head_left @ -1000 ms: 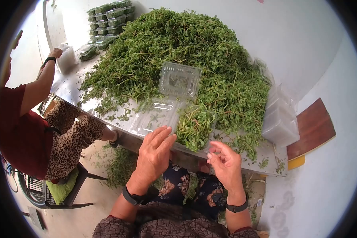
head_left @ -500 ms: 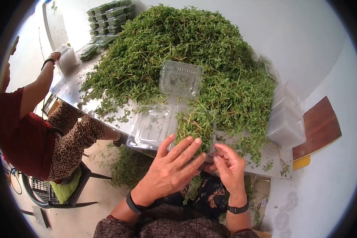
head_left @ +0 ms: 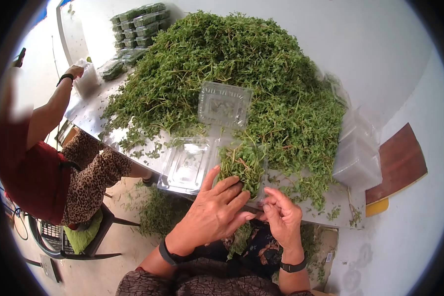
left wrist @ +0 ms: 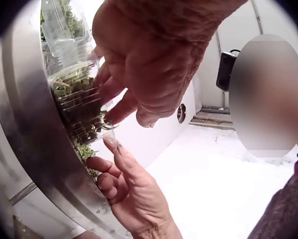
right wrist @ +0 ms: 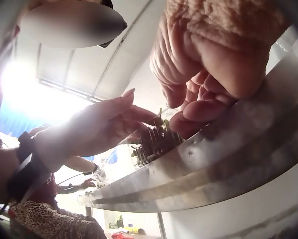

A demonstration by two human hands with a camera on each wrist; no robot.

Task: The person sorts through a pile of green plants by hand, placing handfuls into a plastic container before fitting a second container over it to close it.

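A clear plastic clamshell box lies unfolded at the table's front, its lid to the left and its right half filled with leafy greens. My left hand reaches over the front of this half, bent fingers pressing on the greens and thumb held apart. At the front right corner, my right hand pinches the box rim between thumb and forefinger. The left wrist view shows the right hand with its thumb at the box corner, the other fingers curled. Greens show through the box wall.
A big heap of greens covers the table behind. Another open clear box leans against it. Stacked empty boxes stand right, filled boxes back left. A seated person at left reaches to a box stack.
My left hand has moved right, from over the lid onto the greens, and its fingers have bent down. The right hand has stayed at the box's front right corner, its fingertips closing on the rim.
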